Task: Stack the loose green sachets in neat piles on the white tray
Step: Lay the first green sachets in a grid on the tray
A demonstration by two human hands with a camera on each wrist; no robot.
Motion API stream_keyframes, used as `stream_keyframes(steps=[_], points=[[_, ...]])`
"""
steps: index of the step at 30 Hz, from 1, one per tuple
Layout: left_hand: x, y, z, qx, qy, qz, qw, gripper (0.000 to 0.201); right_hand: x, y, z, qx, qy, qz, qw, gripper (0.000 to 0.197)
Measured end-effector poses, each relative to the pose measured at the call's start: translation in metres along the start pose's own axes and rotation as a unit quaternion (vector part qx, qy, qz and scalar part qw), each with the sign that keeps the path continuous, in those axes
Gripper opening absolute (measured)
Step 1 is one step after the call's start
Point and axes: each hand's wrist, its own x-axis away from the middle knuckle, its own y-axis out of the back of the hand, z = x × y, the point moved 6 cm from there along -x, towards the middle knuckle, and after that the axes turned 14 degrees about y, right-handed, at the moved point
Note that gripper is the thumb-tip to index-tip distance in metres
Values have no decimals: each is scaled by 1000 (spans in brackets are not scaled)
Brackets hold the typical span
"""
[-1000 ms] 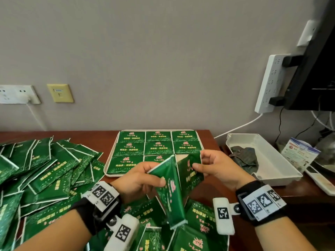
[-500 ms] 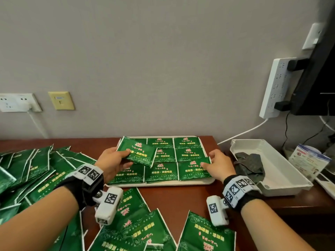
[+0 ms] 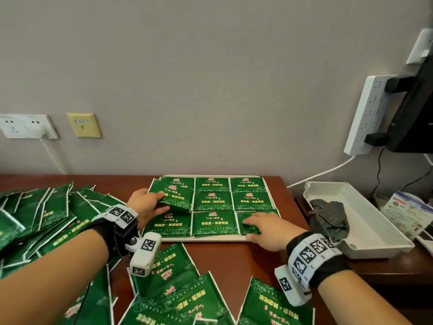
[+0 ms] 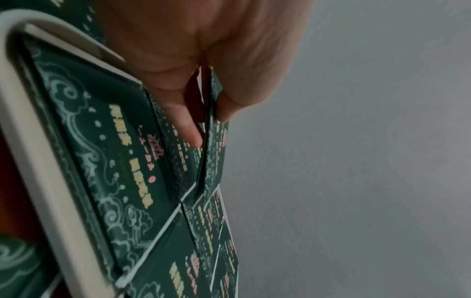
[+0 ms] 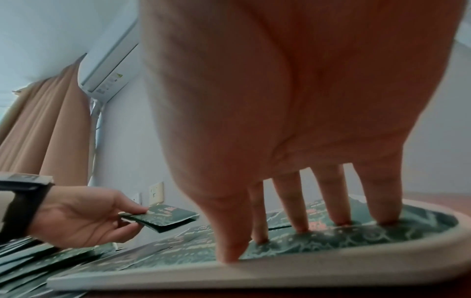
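Note:
The white tray (image 3: 210, 238) holds green sachets in three rows of piles. My left hand (image 3: 161, 202) pinches a green sachet (image 3: 175, 195) between thumb and fingers and holds it tilted just above the tray's left column; the pinch shows in the left wrist view (image 4: 214, 141) and from the side (image 5: 163, 218). My right hand (image 3: 250, 227) lies on the near-right sachet (image 3: 248, 228), its straight fingers (image 5: 339, 201) pressing it down inside the tray rim (image 5: 229, 274). Loose sachets lie heaped at the left (image 3: 46, 219) and near me (image 3: 178, 289).
A white bin (image 3: 375, 233) with a dark cloth (image 3: 328, 216) stands right of the tray, with a leaflet (image 3: 407, 207) beyond it. A power strip (image 3: 367, 113) and a black screen hang on the right wall. Bare brown table (image 3: 234, 259) lies between tray and near sachets.
Both hands carried sachets from in front of me to the tray. The right hand laid its sachet on the near-right pile and now presses it flat; the left still holds its sachet, lower.

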Motion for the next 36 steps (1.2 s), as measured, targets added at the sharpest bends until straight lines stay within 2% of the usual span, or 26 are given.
stream_keyframes(steps=[3, 8, 12, 16, 19, 21, 22, 23, 25, 26, 28, 30, 31, 32, 34, 36], points=[[-7, 4, -8, 7, 3, -9, 1000, 39, -2, 5, 4, -14, -3, -23, 1000, 59], [-29, 1, -26, 22, 4, -30, 999, 29, -3, 18, 26, -20, 42, -103, 994, 52], [-45, -10, -37, -70, -49, -51, 995, 36, -4, 22, 33, -34, 57, -110, 992, 41], [-54, -19, -39, -119, -43, -69, 990, 42, -4, 19, 39, -39, 66, -99, 992, 37], [-63, -16, -45, -215, -69, -110, 968, 39, -5, 18, 44, -34, 73, -88, 993, 38], [-61, -13, -48, -258, -83, -141, 952, 48, -6, 17, 45, -27, 75, -82, 993, 39], [-55, -12, -50, -320, -89, -165, 929, 54, -7, 17, 46, -24, 76, -80, 994, 39], [-49, -14, -53, -414, -107, -198, 882, 60, -8, 17, 46, -20, 79, -78, 994, 39], [-34, -25, -60, -572, -192, -235, 762, 66, -10, 17, 47, -14, 83, -73, 994, 40], [-25, -34, -61, -609, -238, -214, 726, 61, -11, 17, 48, -13, 84, -71, 994, 40], [-16, -55, -52, -678, -293, -124, 663, 46, -15, 17, 49, -13, 85, -71, 994, 42], [-17, -67, -35, -754, -284, -60, 589, 42, -20, 16, 50, -11, 86, -70, 994, 43], [-19, -70, -28, -778, -268, -39, 567, 46, -22, 15, 50, -10, 85, -67, 994, 43], [-20, -71, -23, -789, -242, -24, 564, 49, -23, 14, 51, -8, 84, -61, 995, 44], [-26, -72, -17, -790, -207, -3, 578, 56, -26, 12, 52, -6, 82, -49, 995, 44], [-32, -72, -14, -784, -202, 0, 587, 60, -27, 10, 51, -8, 81, -44, 996, 44]])
